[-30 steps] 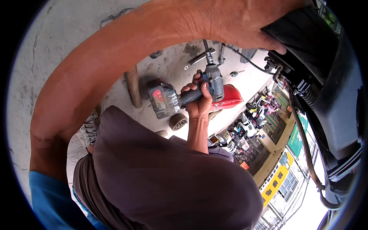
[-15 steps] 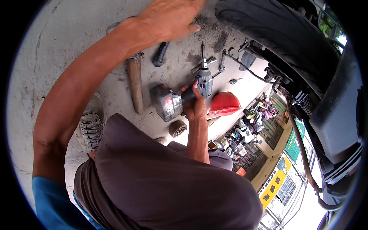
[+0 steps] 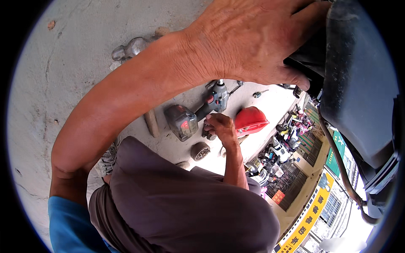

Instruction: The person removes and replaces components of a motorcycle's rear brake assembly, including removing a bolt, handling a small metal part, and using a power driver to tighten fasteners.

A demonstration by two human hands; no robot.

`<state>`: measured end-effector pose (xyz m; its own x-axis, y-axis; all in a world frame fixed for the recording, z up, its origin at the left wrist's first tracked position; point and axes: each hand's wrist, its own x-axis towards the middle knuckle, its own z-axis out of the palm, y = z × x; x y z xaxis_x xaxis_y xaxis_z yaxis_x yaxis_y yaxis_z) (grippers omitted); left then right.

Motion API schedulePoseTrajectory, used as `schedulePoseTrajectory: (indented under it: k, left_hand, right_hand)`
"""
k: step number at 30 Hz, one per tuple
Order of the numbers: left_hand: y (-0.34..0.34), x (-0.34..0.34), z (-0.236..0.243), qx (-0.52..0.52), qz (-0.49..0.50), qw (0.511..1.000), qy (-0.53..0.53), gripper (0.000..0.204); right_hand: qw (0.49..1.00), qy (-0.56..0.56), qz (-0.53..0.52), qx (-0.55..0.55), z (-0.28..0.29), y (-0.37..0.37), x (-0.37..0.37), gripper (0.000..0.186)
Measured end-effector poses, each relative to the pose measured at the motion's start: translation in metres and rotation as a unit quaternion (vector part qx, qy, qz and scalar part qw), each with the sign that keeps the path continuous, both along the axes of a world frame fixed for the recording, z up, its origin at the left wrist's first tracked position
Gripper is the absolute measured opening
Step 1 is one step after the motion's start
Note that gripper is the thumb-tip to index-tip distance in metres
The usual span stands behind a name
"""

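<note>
Now drill (image 3: 204,110): lying released (freeing a hand)
Right hand (image 3: 225,127): curling near metal piece (image 3: 207,131), grip unclear
Left hand (image 3: 261,46): reaching over bike (image 3: 358,88), grip unclear

Your left hand (image 3: 261,38) is at the bike (image 3: 358,84) on your right, the forearm (image 3: 130,90) crossing above the hammer (image 3: 151,122). Right of the hammer, the power tool (image 3: 203,111) lies on the floor (image 3: 76,76), your right hand (image 3: 224,128) beside its grip. A round part (image 3: 200,151) sits nearer you.
</note>
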<state>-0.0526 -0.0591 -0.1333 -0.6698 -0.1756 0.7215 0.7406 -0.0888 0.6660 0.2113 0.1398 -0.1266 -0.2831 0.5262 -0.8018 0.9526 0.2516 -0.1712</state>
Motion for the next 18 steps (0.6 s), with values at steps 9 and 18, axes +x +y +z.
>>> schedulePoseTrajectory:
  k: [9,18]
  left_hand:
    - [-0.02,0.007,-0.055,-0.219,-0.072,0.962,-0.143,0.06]
    - [-0.029,0.056,-0.042,-0.327,-0.105,0.877,-0.335,0.08]
  right_hand:
    - [0.917,-0.028,0.382,0.115,0.066,0.042,0.003,0.04]
    - [0.879,0.021,0.43,0.206,0.104,0.073,-0.01,0.041]
